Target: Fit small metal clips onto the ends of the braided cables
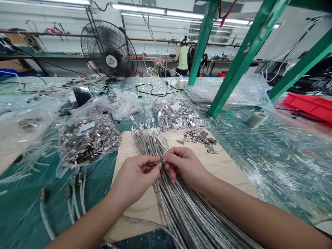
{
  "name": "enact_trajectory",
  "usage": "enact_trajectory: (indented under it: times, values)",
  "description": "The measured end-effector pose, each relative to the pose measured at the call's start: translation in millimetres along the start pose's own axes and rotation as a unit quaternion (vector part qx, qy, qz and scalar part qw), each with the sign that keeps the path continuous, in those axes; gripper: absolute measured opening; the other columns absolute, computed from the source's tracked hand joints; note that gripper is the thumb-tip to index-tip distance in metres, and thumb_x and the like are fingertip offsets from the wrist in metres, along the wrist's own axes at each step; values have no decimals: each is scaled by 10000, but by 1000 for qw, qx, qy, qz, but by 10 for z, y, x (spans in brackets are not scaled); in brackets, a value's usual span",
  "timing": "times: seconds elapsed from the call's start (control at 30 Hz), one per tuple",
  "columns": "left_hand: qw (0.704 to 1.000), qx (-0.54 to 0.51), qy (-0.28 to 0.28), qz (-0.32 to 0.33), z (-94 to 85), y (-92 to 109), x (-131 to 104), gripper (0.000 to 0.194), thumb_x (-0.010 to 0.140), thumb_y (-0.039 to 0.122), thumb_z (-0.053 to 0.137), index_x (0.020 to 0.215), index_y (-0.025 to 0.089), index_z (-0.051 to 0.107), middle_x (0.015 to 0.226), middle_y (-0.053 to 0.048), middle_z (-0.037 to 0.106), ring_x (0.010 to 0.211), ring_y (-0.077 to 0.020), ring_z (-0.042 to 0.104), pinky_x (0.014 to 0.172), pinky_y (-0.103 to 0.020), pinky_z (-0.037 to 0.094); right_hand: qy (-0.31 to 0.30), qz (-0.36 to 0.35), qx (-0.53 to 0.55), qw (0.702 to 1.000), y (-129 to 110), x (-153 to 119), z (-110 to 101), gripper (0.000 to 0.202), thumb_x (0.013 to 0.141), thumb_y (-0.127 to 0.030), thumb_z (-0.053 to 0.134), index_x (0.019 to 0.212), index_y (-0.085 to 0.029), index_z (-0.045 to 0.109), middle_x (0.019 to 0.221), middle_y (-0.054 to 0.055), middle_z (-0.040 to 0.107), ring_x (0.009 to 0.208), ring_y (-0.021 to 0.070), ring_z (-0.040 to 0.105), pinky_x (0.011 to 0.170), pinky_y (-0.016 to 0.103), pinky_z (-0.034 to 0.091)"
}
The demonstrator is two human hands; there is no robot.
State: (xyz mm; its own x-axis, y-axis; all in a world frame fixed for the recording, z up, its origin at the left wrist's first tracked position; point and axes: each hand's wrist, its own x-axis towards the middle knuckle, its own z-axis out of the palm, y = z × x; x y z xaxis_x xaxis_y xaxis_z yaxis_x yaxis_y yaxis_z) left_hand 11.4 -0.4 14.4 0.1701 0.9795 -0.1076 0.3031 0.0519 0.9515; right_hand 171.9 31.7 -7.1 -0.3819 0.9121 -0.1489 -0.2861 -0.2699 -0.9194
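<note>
My left hand (138, 174) and my right hand (183, 164) meet over a thick bundle of braided silver cables (178, 207). Between their fingertips is a small metal connector piece (162, 160), pinched from both sides. My fingers partly cover it, so its exact shape is hard to see. The bundle lies across a wooden board (230, 169), with its pale tipped ends (145, 133) fanned out at the far edge. A loose pile of metal connector shells (199, 136) rests on the board beyond my right hand. One single cable (147, 221) runs below my left hand.
Left of the board sits an open plastic bag of metal parts (89, 136); another bag (178, 112) lies behind it. Several cables with connectors (75, 193) lie at left. Green posts (233, 65), a clear tape roll (256, 120) and a red bin (310, 107) stand right. A person works far back.
</note>
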Motion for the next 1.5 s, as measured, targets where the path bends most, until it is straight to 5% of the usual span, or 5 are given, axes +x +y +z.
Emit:
enact_trajectory:
  times: [0.37,0.63,0.8,1.07,1.5]
  values:
    - [1000,16,-6,3,-11,-15,11,230,817,282,626,984,149,713,802,-34,742,687,-156,685,621,-218,521,-12,15,37,999,9,-2,-18,235,742,-304,720,632,-128,608,528,-16,588,330,67,462,304,177,436]
    - [941,277,34,193,-31,-92,0,241,910,266,494,992,242,720,855,-17,738,727,-162,664,650,-237,456,-20,15,11,1000,35,13,-9,292,754,-359,712,613,-127,605,470,-25,552,320,69,452,311,174,436]
    - [981,189,3,51,-142,17,7,346,868,438,565,1140,241,647,886,-19,708,752,-178,633,643,-241,450,-27,1,22,999,40,6,-8,285,793,-369,693,659,-135,603,513,-27,561,341,68,468,337,176,449]
    - [988,24,-148,-47,-304,88,28,375,913,473,471,810,155,641,643,22,523,530,-89,330,508,-218,246,-50,12,59,997,-2,-15,-16,272,802,-351,698,681,-127,600,565,-29,546,380,60,457,347,165,442]
    - [990,85,-99,-60,-233,24,67,400,893,438,502,655,145,634,585,21,512,535,-94,326,534,-228,242,-43,15,28,999,44,9,-30,296,774,-381,721,674,-130,601,550,-23,575,373,55,460,336,152,409]
